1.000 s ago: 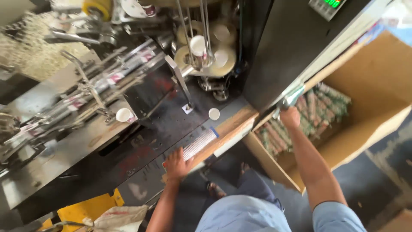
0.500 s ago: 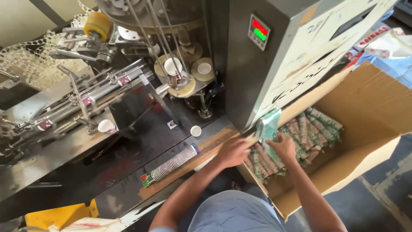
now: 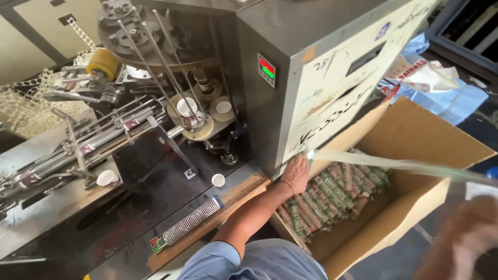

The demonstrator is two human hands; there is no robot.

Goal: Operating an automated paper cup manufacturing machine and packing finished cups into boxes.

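My left hand [image 3: 296,173] grips one end of a long clear plastic sleeve [image 3: 394,165] at the near corner of the grey machine cabinet [image 3: 311,78]. The sleeve stretches taut to the right, above an open cardboard box [image 3: 415,135] that holds rows of stacked paper cups [image 3: 332,197]. My right hand [image 3: 469,238] is a blur at the lower right, just under the sleeve's far end; its grip cannot be made out. A stack of paper cups [image 3: 189,223] lies on its side on the machine's dark bed, left of my left arm.
The cup-forming machine fills the left, with a rotating turret [image 3: 194,122], slanted rods and feed rails [image 3: 88,145]. Single white cups [image 3: 107,178] [image 3: 218,180] sit on the bed. A wooden strip [image 3: 233,199] edges the bed. Blue cloth and wrappers [image 3: 441,88] lie behind the box.
My left hand came off the cup stack on the bed and went to the box corner. The plastic sleeve has been drawn out, with my right hand swinging away to the lower right.
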